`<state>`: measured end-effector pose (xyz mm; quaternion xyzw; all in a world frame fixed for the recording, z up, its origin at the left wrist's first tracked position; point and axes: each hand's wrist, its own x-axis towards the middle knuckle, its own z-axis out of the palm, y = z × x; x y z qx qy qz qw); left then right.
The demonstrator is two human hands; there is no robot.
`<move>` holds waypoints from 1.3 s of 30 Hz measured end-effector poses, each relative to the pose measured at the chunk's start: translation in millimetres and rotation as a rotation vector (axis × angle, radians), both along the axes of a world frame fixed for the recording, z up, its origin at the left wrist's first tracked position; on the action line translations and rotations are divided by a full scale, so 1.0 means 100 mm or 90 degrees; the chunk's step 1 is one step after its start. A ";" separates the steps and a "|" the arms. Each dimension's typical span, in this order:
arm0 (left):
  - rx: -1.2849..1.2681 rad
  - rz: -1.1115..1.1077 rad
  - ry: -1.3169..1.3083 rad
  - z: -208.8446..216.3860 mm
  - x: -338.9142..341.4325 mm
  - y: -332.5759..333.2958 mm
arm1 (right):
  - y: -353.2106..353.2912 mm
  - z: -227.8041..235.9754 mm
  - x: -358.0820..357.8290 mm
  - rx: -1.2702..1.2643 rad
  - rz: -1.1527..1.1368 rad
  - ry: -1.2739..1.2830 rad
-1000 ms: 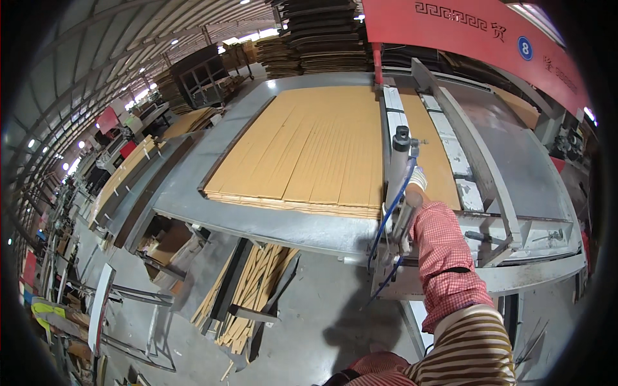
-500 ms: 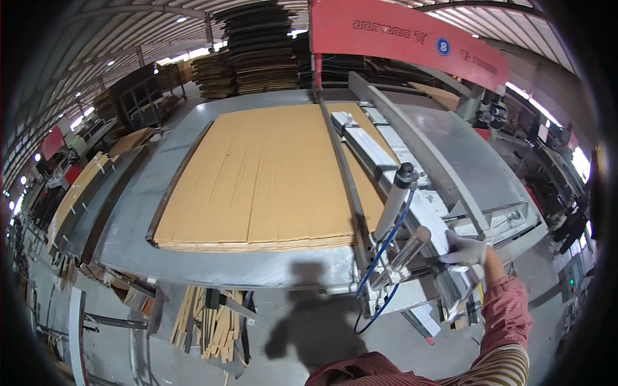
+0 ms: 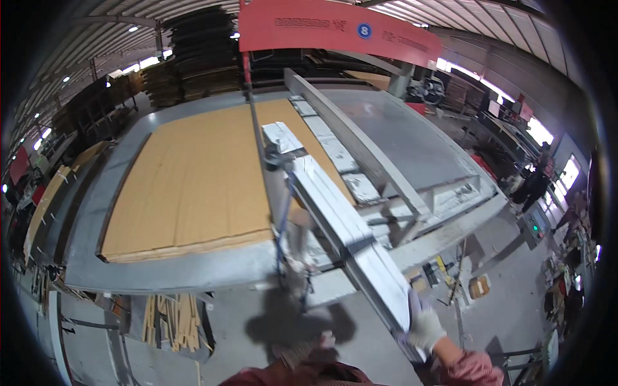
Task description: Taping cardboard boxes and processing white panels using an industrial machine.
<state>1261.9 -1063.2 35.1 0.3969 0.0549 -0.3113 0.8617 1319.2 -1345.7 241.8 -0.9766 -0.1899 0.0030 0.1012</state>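
Far to the left of the grip, a stack of tan cardboard sheets lies flat on the grey metal table, its near edge just back from the table's front rim. Below that rim, well to the lower left of the grip, loose wooden strips stand in a rack on the floor. Closer in, just up and left of the grip, a blurred upright cylinder with a blue hose hangs at the table's front edge. From there a long white bar slants down to the right, and the right hand, in a pale work glove, is clenched around its near end. The left hand is out of sight.
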 end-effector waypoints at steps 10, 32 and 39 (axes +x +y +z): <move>-0.657 0.087 0.332 -0.15 -0.53 -2.72 | -4.68 -2.01 -4.61 -0.256 -0.340 0.324; 0.579 0.444 0.148 -0.53 -4.55 -0.33 | -0.12 -3.62 -0.74 0.075 0.173 0.557; 0.121 1.354 0.664 -1.12 -8.56 -0.11 | 2.53 -3.49 -2.51 -0.251 0.406 0.603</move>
